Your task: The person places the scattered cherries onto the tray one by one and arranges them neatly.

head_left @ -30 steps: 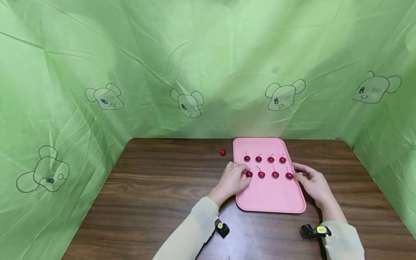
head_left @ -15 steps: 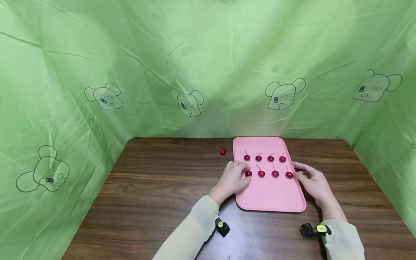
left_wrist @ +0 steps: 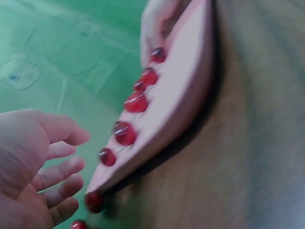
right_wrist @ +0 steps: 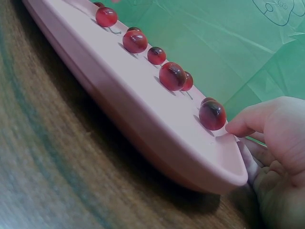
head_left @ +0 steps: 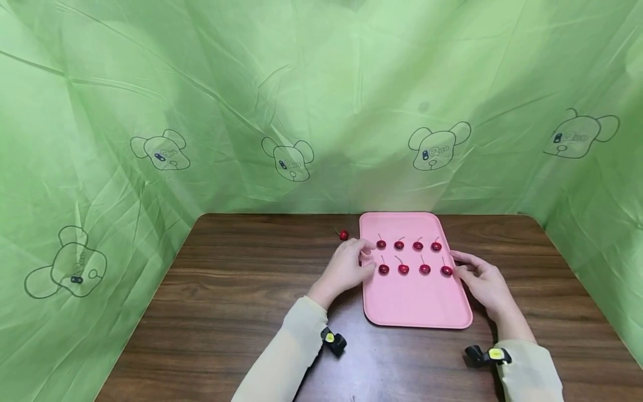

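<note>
On the pink tray lie several dark red cherries in two rows, their thin stems mostly pointing away. The front row's leftmost cherry sits just right of my left hand. That hand hovers at the tray's left edge, thumb and fingers spread with nothing between them, as the left wrist view also shows. My right hand holds the tray's right rim, thumb near the front row's rightmost cherry, other fingers along the outside and partly hidden. A lone cherry lies on the table behind my left hand.
The brown wood-grain table extends on both sides of the tray. Green cloth with printed bear heads hangs behind and at the sides. Black straps with yellow marks sit on both sleeves.
My left hand has let go of the front row's leftmost cherry and moved left and back, fingers spreading. That cherry stays on the tray, its stem now visible. The right hand has not moved.
</note>
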The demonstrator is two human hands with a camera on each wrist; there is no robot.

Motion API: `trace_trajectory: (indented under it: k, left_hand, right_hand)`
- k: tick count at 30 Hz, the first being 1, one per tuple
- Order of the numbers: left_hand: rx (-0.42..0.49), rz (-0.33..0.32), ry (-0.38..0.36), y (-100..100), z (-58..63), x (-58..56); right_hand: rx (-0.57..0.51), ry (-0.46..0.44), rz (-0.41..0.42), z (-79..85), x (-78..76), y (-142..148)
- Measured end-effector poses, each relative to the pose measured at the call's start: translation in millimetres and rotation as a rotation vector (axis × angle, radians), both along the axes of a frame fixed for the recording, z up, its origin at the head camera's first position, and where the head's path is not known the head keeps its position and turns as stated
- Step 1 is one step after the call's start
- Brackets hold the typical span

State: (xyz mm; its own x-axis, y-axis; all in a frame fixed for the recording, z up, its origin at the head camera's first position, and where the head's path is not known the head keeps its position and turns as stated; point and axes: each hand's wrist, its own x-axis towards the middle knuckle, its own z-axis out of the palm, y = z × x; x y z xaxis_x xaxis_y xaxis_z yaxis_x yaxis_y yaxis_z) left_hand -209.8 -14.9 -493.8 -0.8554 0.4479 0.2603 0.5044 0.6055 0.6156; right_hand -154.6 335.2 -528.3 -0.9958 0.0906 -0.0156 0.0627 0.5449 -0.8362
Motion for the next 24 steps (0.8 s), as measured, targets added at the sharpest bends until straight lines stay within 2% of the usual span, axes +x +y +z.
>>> trace_trajectory:
  k: [7, 12, 19, 24]
  left_hand:
    - [0.078, 0.0, -0.024, -32, 12.2, -11.9]
    - [0.11, 0.031, -0.051, -50, 17.1, -15.2]
    - [0.139, 0.063, -0.051, -62, 12.3, -20.4]
    - [0.154, 0.122, -0.014, -67, 6.6, -23.9]
  right_hand:
    - [-0.001, -0.011, -0.003, 0.5, 0.3, -1]
    - [-0.008, -0.006, 0.0, 0.4, 0.6, -1]
    - [-0.008, 0.003, 0.001, -1.0, 1.0, -1]
    - [-0.004, 0.022, 0.004, -2.2, 0.4, 0]
